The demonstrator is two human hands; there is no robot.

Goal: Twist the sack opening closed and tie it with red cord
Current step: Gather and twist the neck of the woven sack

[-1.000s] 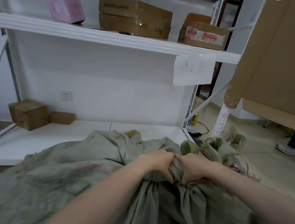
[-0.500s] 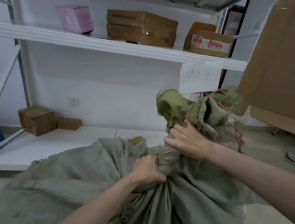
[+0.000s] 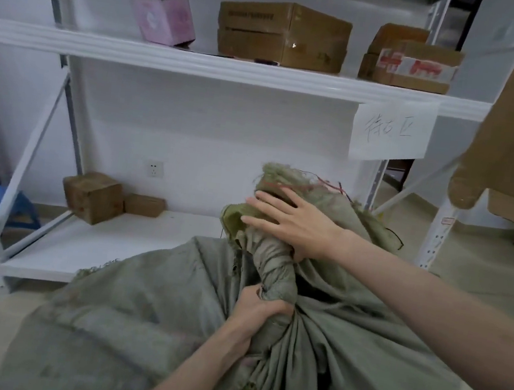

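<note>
The left hand (image 3: pixel 257 307) is held low, with its fingers curled tight round the twisted neck of the sack (image 3: pixel 276 270). The right hand (image 3: pixel 297 223) is laid flat higher up, fingers straight and spread. Both bare arms are stretched forward.

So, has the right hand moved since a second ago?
Yes, upward. The right hand was beside the left hand, well below the wall socket; now it rests on the bunched top of the sack, much nearer the socket's height.
</note>
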